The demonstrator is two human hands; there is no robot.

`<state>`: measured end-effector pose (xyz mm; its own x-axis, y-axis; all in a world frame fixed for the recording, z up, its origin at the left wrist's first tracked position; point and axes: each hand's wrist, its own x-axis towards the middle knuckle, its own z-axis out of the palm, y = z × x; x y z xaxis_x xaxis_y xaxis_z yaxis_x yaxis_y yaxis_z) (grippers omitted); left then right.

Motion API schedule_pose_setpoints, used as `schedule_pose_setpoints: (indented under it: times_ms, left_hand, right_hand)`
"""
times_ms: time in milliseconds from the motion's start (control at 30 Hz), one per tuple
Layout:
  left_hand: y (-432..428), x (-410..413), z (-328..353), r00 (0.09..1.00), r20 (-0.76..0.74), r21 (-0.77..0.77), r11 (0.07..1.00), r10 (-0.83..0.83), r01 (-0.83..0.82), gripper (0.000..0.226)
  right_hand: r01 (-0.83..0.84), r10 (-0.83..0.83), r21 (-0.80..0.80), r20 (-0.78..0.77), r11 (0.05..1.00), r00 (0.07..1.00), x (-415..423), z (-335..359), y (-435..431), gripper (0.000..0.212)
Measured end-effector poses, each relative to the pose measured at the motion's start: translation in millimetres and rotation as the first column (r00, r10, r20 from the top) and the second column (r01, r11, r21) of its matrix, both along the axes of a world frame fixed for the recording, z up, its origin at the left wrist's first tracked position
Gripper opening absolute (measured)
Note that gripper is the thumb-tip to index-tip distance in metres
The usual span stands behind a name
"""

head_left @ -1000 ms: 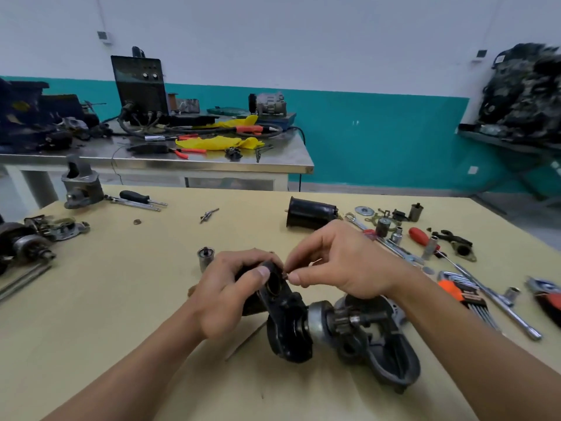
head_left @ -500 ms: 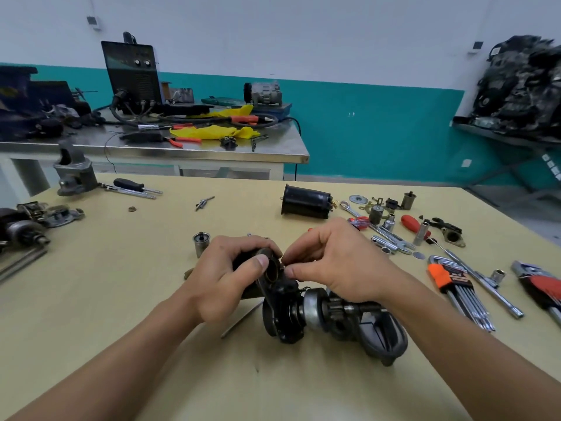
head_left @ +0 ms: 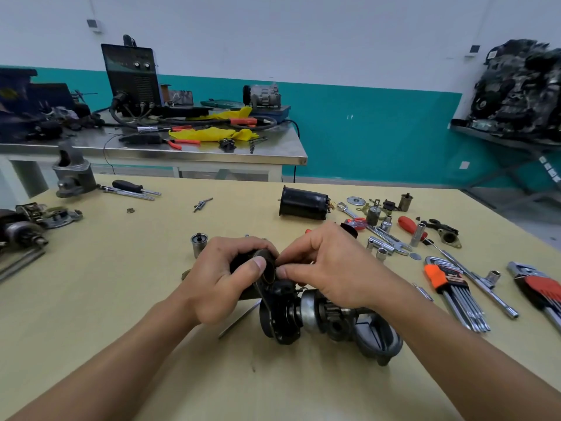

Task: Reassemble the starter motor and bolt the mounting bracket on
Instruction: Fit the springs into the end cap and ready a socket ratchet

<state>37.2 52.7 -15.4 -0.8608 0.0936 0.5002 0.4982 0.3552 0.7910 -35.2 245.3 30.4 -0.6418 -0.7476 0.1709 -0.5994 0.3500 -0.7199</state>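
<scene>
— What's biggest here?
— The table (head_left: 91, 299), pale yellow, fills the near scene. Behind it, far left, stands a steel bench (head_left: 282, 156) carrying a dark welder (head_left: 130, 77) and a yellow cloth (head_left: 212, 133).
— Any writing on the welder?
— Two knobs show on its face, but the lettering is too blurred to read.
— And the motor?
— The motor (head_left: 291, 317) lies on its side on the table, near middle. Its grey nose points right and its black end points left.
— The hands?
— The left hand (head_left: 218, 284) is curled round the black end, with the thumb pressed on its rim. The right hand (head_left: 331, 265) is just right of it. Its finger and thumb pinch a small dark piece (head_left: 296, 264) at the motor's top, perhaps a wire, though I cannot tell.
— What else lies about?
— A black can (head_left: 303, 203) lies on its side beyond the hands. Right of it are a spanner (head_left: 382, 232), sockets (head_left: 381, 253) and a red screwdriver (head_left: 406, 224). Farther right are two hex key sets, one in an orange holder (head_left: 440, 278) and one in a red holder (head_left: 540, 287). The orange one bears a dark label too small to read.
— The smallest?
— A small cylinder (head_left: 198, 240) stands upright just left of the left hand.
</scene>
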Motion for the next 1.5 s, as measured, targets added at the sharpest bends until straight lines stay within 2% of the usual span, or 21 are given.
schedule_pose_setpoints:
  times_ms: [200, 400, 500, 633, 767, 867, 967, 1200, 1367, 1500]
  left_hand:
    - [0.5, 0.8, 1.5, 1.0, -0.018, -0.015, 1.0, 0.024, -0.024, 0.028]
    - [0.7, 0.2, 1.2, 0.999, -0.014, -0.021, 0.999, 0.036, -0.036, 0.031]
    - [0.7, -0.3, 1.5, 0.999, -0.021, -0.03, 0.999, 0.025, -0.025, 0.03]
    - [1.0, 0.1, 1.0, 1.0, -0.005, -0.005, 1.0, 0.024, -0.024, 0.028]
    - [1.0, 0.0, 0.9, 1.0, 0.008, 0.014, 1.0, 0.028, -0.028, 0.031]
    - [1.7, 0.2, 0.3, 1.0, 0.0, 0.012, 1.0, 0.018, -0.018, 0.034]
    - [1.3, -0.1, -0.5, 0.999, 0.007, 0.033, 0.999, 0.032, -0.033, 0.034]
    - [0.3, -0.2, -0.2, 0.999, 0.017, 0.01, 0.999, 0.042, -0.043, 0.033]
    - [1.7, 0.1, 2.2, 0.999, 0.019, -0.007, 0.999, 0.036, -0.036, 0.029]
    - [1.6, 1.2, 2.5, 0.999, 0.029, 0.004, 0.999, 0.034, -0.034, 0.029]
  right_hand:
    - [0.021, -0.016, 0.053, -0.089, 0.998, 0.996, 0.1, -2.5, -0.8, 0.012]
    - [-0.009, 0.044, 0.189, -0.184, 0.982, 0.982, 3.2, -1.5, -3.9, 0.043]
    - [-0.008, 0.052, 0.233, -0.186, 0.973, 0.981, 3.7, 2.0, -3.9, 0.048]
    - [0.014, 0.04, 0.243, -0.214, 0.97, 0.976, 2.3, 3.4, -3.2, 0.045]
    - [0.055, -0.019, 0.153, -0.228, 0.987, 0.974, 2.5, 1.8, -2.4, 0.02]
    - [0.041, -0.024, 0.075, -0.213, 0.996, 0.977, 1.1, 0.8, 0.2, 0.014]
    - [0.004, 0.012, 0.082, -0.187, 0.997, 0.982, -0.9, 1.0, 1.3, 0.007]
    - [0.0, 0.032, 0.139, -0.229, 0.99, 0.973, 1.9, 1.9, -1.9, 0.009]
    - [0.012, 0.044, 0.218, -0.251, 0.976, 0.967, 2.7, 2.2, -4.7, 0.041]
    - [0.038, 0.018, 0.209, -0.261, 0.977, 0.965, 0.8, 2.5, -2.9, 0.042]
